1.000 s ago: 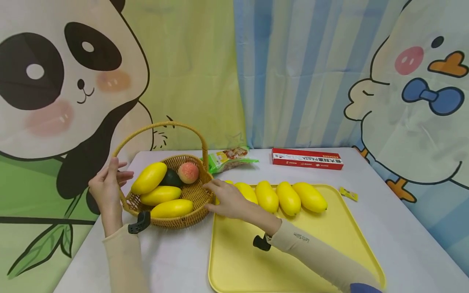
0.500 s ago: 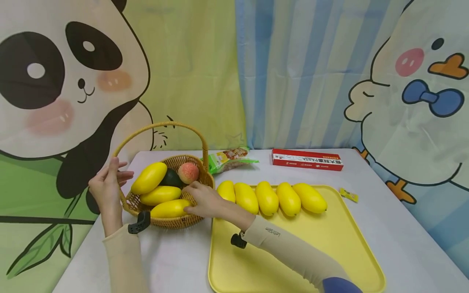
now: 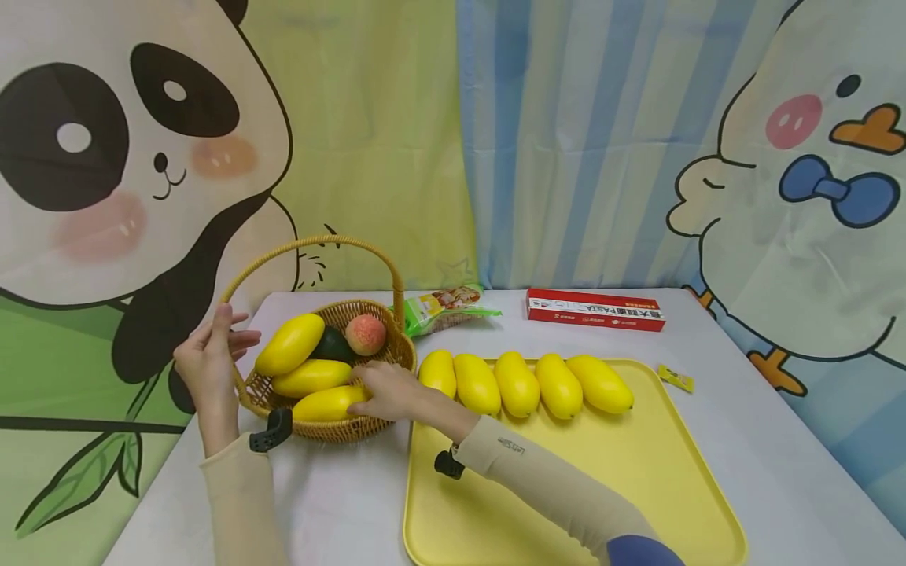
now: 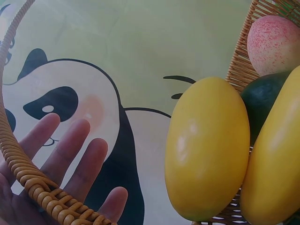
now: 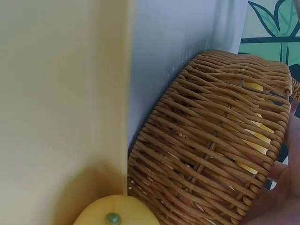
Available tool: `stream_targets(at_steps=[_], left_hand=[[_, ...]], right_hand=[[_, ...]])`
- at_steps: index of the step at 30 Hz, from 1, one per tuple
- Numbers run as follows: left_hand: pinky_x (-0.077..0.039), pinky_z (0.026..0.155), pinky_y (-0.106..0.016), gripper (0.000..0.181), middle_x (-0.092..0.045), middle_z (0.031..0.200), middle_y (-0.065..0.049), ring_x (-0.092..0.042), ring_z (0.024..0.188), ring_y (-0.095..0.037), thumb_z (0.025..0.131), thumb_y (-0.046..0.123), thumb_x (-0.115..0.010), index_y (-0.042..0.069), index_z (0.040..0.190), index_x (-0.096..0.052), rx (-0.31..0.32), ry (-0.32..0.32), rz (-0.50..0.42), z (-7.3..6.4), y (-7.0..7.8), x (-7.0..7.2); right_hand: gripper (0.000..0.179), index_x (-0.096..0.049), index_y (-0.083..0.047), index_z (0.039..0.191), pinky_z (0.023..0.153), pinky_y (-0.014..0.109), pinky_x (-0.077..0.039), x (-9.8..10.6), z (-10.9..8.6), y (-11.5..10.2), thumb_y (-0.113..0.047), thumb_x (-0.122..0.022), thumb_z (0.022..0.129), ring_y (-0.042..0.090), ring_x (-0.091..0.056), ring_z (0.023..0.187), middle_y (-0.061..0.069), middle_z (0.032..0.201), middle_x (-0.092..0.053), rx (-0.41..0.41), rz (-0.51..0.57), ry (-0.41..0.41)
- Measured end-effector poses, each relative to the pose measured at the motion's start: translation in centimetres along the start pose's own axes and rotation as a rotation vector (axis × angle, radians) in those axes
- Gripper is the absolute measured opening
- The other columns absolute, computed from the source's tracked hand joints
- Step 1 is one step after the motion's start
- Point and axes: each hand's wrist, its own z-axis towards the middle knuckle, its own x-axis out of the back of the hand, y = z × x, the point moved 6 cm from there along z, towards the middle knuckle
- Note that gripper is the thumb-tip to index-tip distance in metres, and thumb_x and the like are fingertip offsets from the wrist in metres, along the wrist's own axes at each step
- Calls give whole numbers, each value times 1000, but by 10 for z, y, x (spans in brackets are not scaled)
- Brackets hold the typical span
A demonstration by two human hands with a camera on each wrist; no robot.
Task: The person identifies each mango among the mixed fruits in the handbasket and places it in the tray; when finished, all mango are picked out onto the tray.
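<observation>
A wicker basket point(image 3: 347, 430) with a tall arched handle holds yellow mangoes, a dark green fruit point(image 3: 333, 344) and a pink peach point(image 3: 366, 335). My left hand point(image 3: 210, 363) is at the basket's left side, by the foot of the handle, its fingers extended; in the left wrist view they spread behind the woven rim. Reaching over the right rim, my right hand point(image 3: 396, 393) grips the right end of the front mango point(image 3: 325, 404), its fingertips partly hidden. Two more mangoes, a middle one point(image 3: 311, 379) and a left one point(image 3: 290, 344), lie behind it.
Right of the basket, a yellow tray point(image 3: 566, 487) bears several mangoes in a row along its far edge. Behind stand a green snack bag point(image 3: 446, 309) and a red pasta box point(image 3: 594, 309). A small yellow packet point(image 3: 675, 378) lies beside the tray.
My right hand has moved left from the basket's right rim into the basket, onto the front mango's end. My left hand has kept its place.
</observation>
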Motion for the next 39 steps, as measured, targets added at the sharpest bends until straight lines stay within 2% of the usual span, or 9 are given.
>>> stream_targets(at_steps=[6, 13, 19, 25, 29, 33, 39], left_hand=[[-50, 61, -18, 40, -69, 61, 4, -66, 55, -7, 85, 45, -70, 6, 92, -76, 2, -2, -17, 0, -1, 0], [-50, 61, -19, 39, -69, 61, 2, -66, 55, -8, 85, 43, -70, 4, 91, -76, -13, 2, -36, 1, 1, -1], [-50, 61, -19, 41, -70, 61, 2, -66, 55, -9, 85, 43, -70, 3, 92, -76, -4, 2, -47, 1, 1, -1], [-50, 63, -20, 40, -70, 63, 1, -67, 56, -9, 84, 44, -70, 4, 91, -76, 13, 9, -43, -1, 0, 0], [-50, 63, -20, 41, -70, 63, 1, -67, 56, -9, 84, 44, -70, 4, 92, -76, 7, 6, -40, 0, -1, -1], [-51, 62, -19, 41, -70, 63, 1, -67, 56, -9, 84, 43, -70, 3, 92, -76, 4, -1, -46, 0, -2, -2], [-51, 62, -17, 41, -70, 63, 3, -67, 56, -8, 85, 43, -69, 4, 92, -76, -4, -12, -39, 0, -1, -1]], right_hand=[[48, -62, -10, 127, 83, 20, -47, -5, 6, -3, -35, -71, 87, 10, -60, 106, 1, 123, -64, 21, 38, -32], [50, -60, -11, 128, 84, 17, -46, -9, 15, -4, -36, -71, 86, 8, -59, 103, 0, 122, -64, 34, 11, -52], [53, -58, -10, 130, 88, 17, -45, -13, 20, -6, -36, -72, 86, 9, -59, 108, 0, 126, -63, 18, 41, -97], [54, -57, -12, 132, 87, 15, -44, -19, 23, -6, -35, -72, 86, 6, -58, 106, -2, 127, -62, 1, 70, -138], [54, -56, -12, 133, 86, 14, -43, -19, 24, -6, -35, -72, 86, 4, -57, 104, -2, 127, -61, -6, 82, -148], [55, -56, -11, 133, 90, 15, -43, -19, 23, -6, -34, -72, 87, 6, -56, 110, -1, 130, -60, -11, 90, -151], [54, -56, -10, 132, 87, 14, -43, -19, 22, -6, -34, -72, 86, 5, -56, 107, -1, 129, -61, 8, 107, -117]])
